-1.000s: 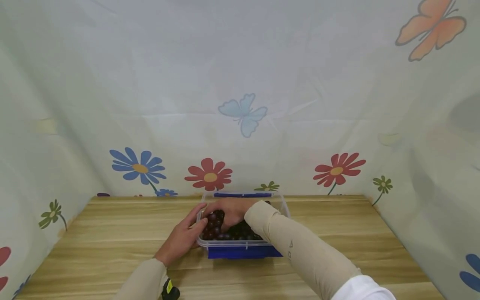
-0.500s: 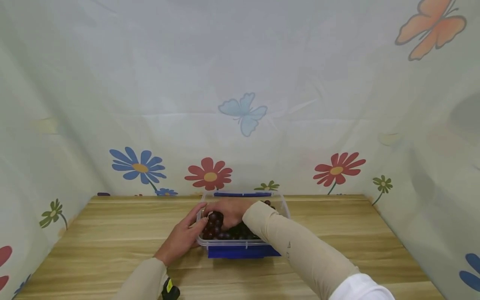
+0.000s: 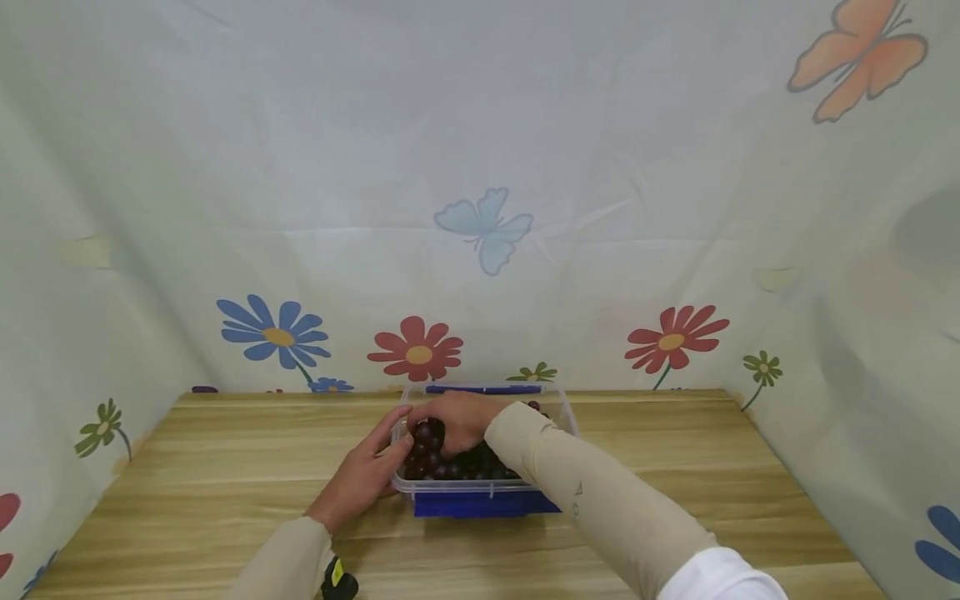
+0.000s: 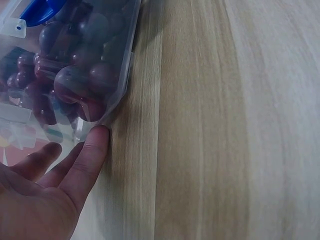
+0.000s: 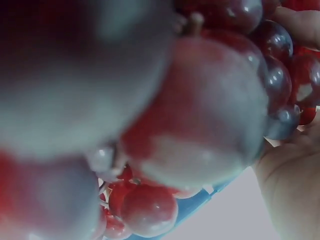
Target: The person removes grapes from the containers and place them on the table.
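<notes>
A clear plastic container (image 3: 570, 417) with blue clips sits on the wooden table, with dark red grapes (image 3: 431, 462) inside. My right hand (image 3: 461, 418) reaches down into it and grips a bunch of grapes; in the right wrist view, grapes (image 5: 277, 80) lie between a finger and the palm. The fingertips buried among the fruit are hidden. At the container's left side, my left hand (image 3: 358, 479) rests with extended fingers against the wall and rim. From the left wrist view, its fingertips (image 4: 97, 135) touch the lower corner of the container.
The wooden table (image 3: 247, 467) stretches out on both sides of the container. Behind it hangs a pale cloth (image 3: 585, 292) printed with flowers and butterflies. A black strap piece with a yellow mark (image 3: 339, 579) shows at my left wrist.
Both hands stay almost where they were. My right hand shifts very slightly among the grapes, and a few grapes show more at the container's back right than a second ago.
</notes>
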{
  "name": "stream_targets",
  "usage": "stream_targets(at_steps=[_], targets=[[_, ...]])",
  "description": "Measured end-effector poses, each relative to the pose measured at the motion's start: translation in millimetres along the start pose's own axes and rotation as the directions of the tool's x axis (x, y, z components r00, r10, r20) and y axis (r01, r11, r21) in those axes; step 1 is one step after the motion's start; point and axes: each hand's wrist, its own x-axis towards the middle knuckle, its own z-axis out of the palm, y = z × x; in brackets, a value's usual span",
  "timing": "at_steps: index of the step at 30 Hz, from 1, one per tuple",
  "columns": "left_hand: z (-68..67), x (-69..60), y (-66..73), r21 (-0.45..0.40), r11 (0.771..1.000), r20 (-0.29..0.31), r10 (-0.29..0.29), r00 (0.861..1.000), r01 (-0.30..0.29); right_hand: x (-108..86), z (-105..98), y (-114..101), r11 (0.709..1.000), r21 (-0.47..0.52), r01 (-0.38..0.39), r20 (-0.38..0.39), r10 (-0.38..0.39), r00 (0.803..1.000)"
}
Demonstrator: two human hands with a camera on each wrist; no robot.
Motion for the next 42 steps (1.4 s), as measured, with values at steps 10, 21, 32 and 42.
stream_targets(at_steps=[10,21,32,42], targets=[[0.1,-1.9,0.6,-0.009,1.000,0.002,-0.003,1.000,0.003,-12.0,-11,-4,1.000,0.013,-0.010,-0.044,0.010,0.999],[0.5,-2.3,2.7,-0.007,1.000,-0.006,0.000,1.000,0.000,-25.2,-18,-1,1.000,-0.027,0.008,-0.120,-0.011,0.993],[-0.5,-2.0,1.9,0.066,0.998,-0.003,0.001,1.000,-0.001,-38.0,-24,1,1.000,-0.006,0.012,-0.197,-0.013,0.980],[-1.7,-3.1,3.4,0.082,0.997,0.001,0.013,1.000,-0.013,-55.1,-32,-6,0.999,-0.010,0.031,-0.249,-0.033,0.968]])
